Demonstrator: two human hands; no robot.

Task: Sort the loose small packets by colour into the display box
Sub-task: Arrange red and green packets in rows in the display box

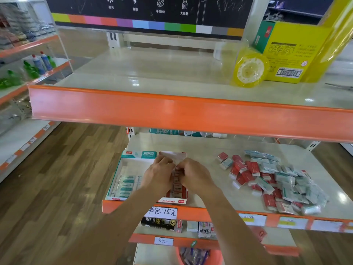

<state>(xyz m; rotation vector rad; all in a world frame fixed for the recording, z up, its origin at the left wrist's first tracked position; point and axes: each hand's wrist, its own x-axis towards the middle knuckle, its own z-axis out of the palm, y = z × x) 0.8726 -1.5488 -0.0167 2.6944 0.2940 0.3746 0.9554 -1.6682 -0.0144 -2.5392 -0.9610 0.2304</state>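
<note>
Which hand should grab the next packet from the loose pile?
Right, probably. The loose pile lies on the shelf to the right of the display box, on the right hand's side. The left hand would have to cross over. Both hands are now together over the red packets in the box.

Both hands meet over the display box (122, 165): the left hand (158, 173) and right hand (193, 174) have fingers curled on a red packet (176, 174) above the red row (176, 190). Teal packets (125, 185) lie left of the hands, a mixed pile (273, 178) to their right.
</note>
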